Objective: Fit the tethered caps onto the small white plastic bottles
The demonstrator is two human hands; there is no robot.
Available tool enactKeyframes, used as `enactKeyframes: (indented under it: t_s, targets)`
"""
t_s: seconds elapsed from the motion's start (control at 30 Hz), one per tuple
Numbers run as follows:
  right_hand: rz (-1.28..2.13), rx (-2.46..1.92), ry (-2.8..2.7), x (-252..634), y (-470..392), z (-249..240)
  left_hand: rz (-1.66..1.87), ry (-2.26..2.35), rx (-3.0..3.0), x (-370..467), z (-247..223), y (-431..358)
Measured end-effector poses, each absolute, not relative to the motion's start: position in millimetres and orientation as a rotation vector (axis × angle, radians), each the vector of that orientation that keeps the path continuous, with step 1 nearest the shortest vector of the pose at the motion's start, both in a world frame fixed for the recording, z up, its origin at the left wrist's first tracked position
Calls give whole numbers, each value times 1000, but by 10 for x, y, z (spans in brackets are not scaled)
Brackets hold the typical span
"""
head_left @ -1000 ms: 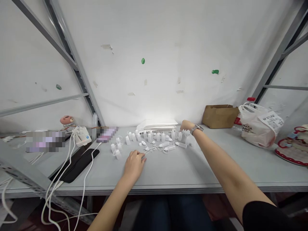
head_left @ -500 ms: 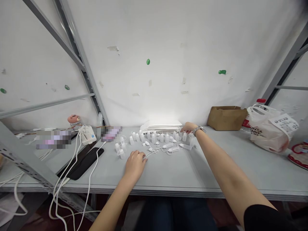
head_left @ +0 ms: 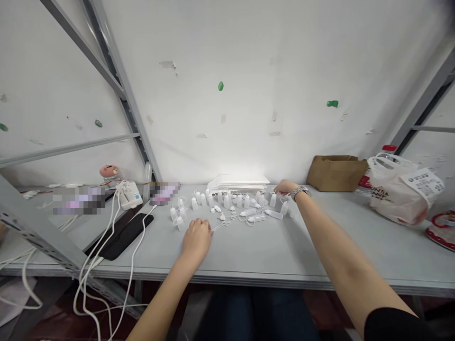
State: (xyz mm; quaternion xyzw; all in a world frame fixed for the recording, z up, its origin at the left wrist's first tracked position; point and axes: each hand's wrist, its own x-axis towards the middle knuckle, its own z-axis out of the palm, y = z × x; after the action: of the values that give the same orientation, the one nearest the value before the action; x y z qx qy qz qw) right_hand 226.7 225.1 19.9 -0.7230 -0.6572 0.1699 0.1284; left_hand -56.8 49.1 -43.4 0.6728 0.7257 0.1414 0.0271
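Several small translucent white bottles (head_left: 194, 204) stand in a loose cluster on the grey shelf (head_left: 249, 251), and a few more lie on their sides in the middle. My left hand (head_left: 197, 237) rests on the shelf in front of the cluster, fingers curled, beside thin white strips (head_left: 221, 225); what its fingertips hold, if anything, is hidden. Near the back right of the cluster, my right hand (head_left: 285, 187) has its fingers bent down by an upright bottle (head_left: 273, 200). Its fingertips are too small to tell whether they grip anything.
Behind the bottles lies a white stack (head_left: 241, 182). A cardboard box (head_left: 336, 173) and a plastic bag (head_left: 398, 194) stand at the right. On the left are a black pouch (head_left: 124, 239), white cables (head_left: 133, 260) and a power strip (head_left: 131, 195).
My right hand has shifted slightly right along the back of the bottles. My left hand has moved slightly left and stays curled on the shelf. The view has shifted a little.
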Motion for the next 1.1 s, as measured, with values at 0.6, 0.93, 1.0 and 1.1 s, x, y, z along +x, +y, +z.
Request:
enactKeyframes:
  t_s: [0.6, 0.93, 1.0, 1.1]
  targets:
    - [799, -1531, -1914, 2170, 672, -234, 746, 2057, 2060, -370, -541, 841]
    - [778, -1564, -1661, 2568, 795, -164, 1062, 1966, 1845, -527, -536, 828]
    - [729, -1605, -1568, 2746, 840, -126, 1126, 1950, 1803, -554, -532, 796]
    - [647, -1730, -1416, 2991, 910, -126, 1198, 1936, 1753, -569, -522, 761]
